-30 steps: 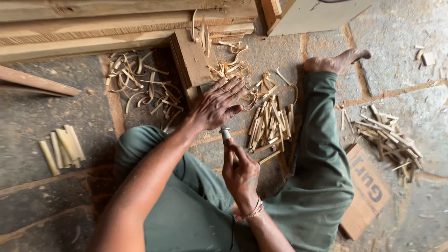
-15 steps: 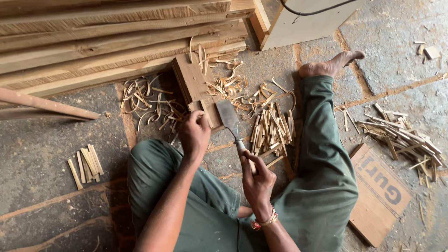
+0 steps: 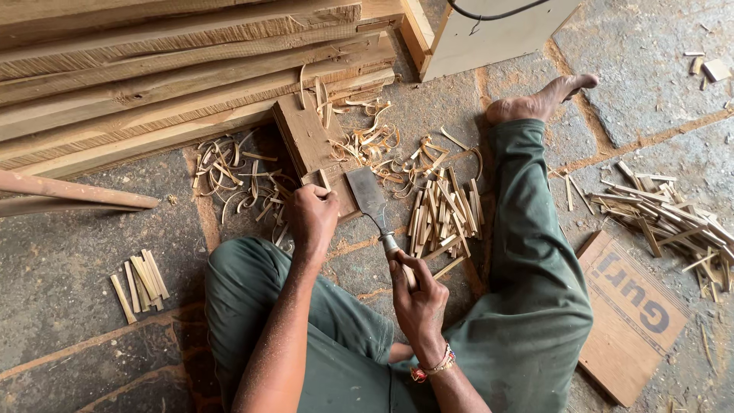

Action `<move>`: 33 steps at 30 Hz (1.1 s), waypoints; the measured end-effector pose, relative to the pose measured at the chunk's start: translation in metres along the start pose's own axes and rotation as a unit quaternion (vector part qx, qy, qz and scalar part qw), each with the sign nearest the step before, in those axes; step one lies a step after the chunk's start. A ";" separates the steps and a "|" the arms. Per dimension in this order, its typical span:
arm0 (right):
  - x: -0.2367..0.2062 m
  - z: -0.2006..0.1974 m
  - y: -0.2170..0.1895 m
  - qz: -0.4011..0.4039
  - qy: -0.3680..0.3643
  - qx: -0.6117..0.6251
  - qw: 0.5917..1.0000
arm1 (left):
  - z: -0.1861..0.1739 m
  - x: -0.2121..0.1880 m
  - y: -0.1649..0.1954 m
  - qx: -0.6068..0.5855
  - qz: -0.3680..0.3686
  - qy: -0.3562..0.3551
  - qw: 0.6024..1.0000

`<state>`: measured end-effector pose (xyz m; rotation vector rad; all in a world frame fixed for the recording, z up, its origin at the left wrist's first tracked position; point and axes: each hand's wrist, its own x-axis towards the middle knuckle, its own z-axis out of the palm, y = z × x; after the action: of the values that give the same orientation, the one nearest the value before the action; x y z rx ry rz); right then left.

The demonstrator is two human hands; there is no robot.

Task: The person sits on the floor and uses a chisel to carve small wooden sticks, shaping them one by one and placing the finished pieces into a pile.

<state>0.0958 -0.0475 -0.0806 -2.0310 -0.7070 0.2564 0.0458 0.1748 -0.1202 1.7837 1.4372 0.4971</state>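
While my left hand [image 3: 312, 216] clenches a thin wood piece [image 3: 325, 181] upright on the chopping block [image 3: 310, 141] for support, my right hand [image 3: 417, 294] grips the broad chisel [image 3: 371, 200], blade angled beside it. Split sticks [image 3: 440, 210] lie alongside.

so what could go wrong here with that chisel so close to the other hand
1. The wide chisel blade sits right beside the left hand gripping a thin stick on the wooden block; a slip could cut the fingers.
2. The block looks unclamped on the floor, so it may shift under pressure.
3. The bare foot lies among the sharp offcuts.
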 end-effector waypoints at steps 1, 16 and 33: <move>0.000 0.000 -0.001 0.000 -0.001 -0.001 1.000 | -0.001 -0.001 0.000 0.000 0.013 0.007 1.000; -0.013 0.006 0.027 -0.014 0.049 0.047 0.998 | 0.007 0.000 -0.016 -0.328 0.014 -0.046 0.943; 0.002 0.011 0.033 -0.006 -0.009 0.086 0.996 | 0.022 0.035 0.016 -0.177 0.045 -0.002 0.983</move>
<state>0.1051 -0.0514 -0.1138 -1.8617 -0.6846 0.3176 0.0816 0.2003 -0.1269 1.5648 1.1816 0.7458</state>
